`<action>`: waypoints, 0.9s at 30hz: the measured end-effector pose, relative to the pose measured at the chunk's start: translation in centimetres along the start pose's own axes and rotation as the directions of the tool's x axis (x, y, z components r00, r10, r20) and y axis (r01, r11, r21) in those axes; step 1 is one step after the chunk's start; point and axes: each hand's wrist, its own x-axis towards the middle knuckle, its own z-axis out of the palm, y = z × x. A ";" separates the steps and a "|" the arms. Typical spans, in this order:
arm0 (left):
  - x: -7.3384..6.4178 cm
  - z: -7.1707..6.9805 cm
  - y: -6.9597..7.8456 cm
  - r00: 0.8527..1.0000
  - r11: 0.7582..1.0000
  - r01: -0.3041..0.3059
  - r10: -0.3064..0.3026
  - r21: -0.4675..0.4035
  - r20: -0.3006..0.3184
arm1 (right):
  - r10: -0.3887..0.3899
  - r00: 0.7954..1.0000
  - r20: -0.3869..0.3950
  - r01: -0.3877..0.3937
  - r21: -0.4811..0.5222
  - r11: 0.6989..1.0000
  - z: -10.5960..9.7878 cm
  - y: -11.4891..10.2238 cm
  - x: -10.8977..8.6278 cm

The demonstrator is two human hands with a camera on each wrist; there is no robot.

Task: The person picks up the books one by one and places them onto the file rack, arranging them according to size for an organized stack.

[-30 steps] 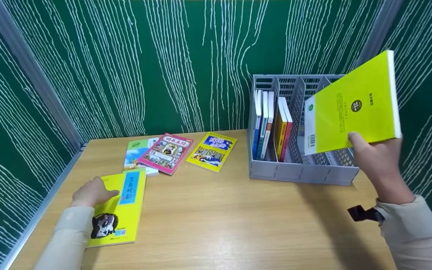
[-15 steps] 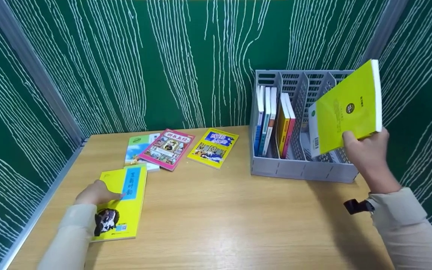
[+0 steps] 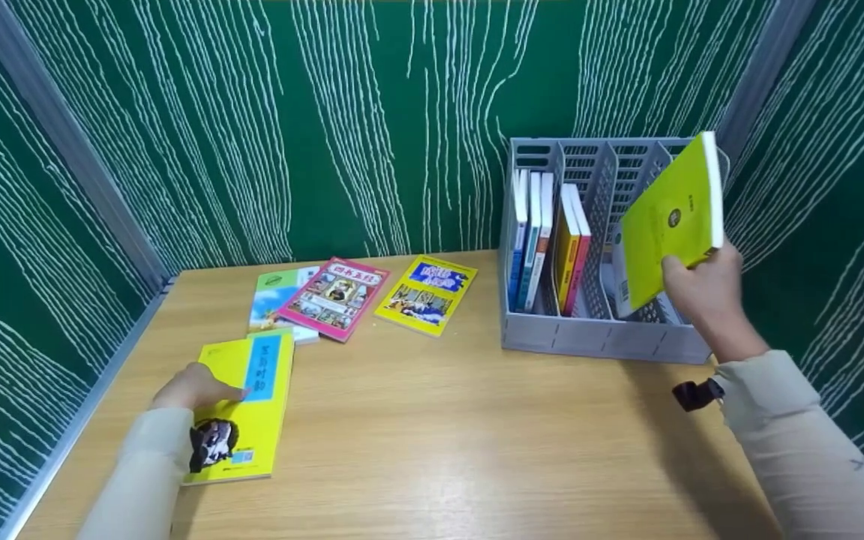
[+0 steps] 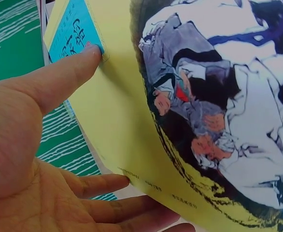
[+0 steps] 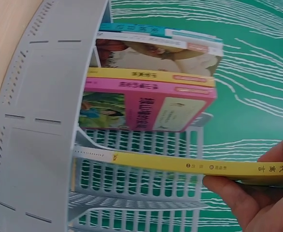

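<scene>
My right hand (image 3: pixel 709 289) pinches a yellow-green book (image 3: pixel 668 225) by its near edge, thumb on the back cover. The book tilts, its lower end inside the third compartment from the left of a grey file rack (image 3: pixel 604 337). In the right wrist view the book's yellow spine (image 5: pixel 180 163) lies between two dividers. At the left, my left hand (image 3: pixel 196 386) grips a yellow book (image 3: pixel 256 427) with a blue title panel, thumb on the cover and fingers at its left edge. The left wrist view shows that thumb (image 4: pixel 66 79) on the cover and the fingers by its edge.
Upright books (image 3: pixel 533 240) fill the rack's first compartment; an orange and a pink book (image 3: pixel 576 255) stand in the second. Behind the left book lie a green-blue book (image 3: pixel 267 304), a pink comic-style book (image 3: pixel 334 300) and a small yellow book (image 3: pixel 426 295). Green walls (image 3: pixel 327 112) enclose the table.
My right hand has moved left and lowered the yellow-green book into the rack, turning it more edge-on. My left hand and its book have hardly moved.
</scene>
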 end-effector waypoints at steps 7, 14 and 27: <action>-0.6 -0.1 0.6 1.000 0.996 0.021 -0.019 -0.084 0.017 | 0.043 0.997 0.069 -0.044 0.021 0.999 1.4 1.0 1.1; -0.3 -0.5 1.3 0.999 0.996 0.019 -0.016 -0.082 0.031 | 0.091 0.986 0.138 -0.092 -0.002 0.996 2.6 1.6 1.8; 0.0 -0.3 0.9 0.999 0.996 0.028 -0.025 -0.089 0.035 | 0.140 0.966 0.218 -0.130 -0.060 0.990 4.5 3.7 3.8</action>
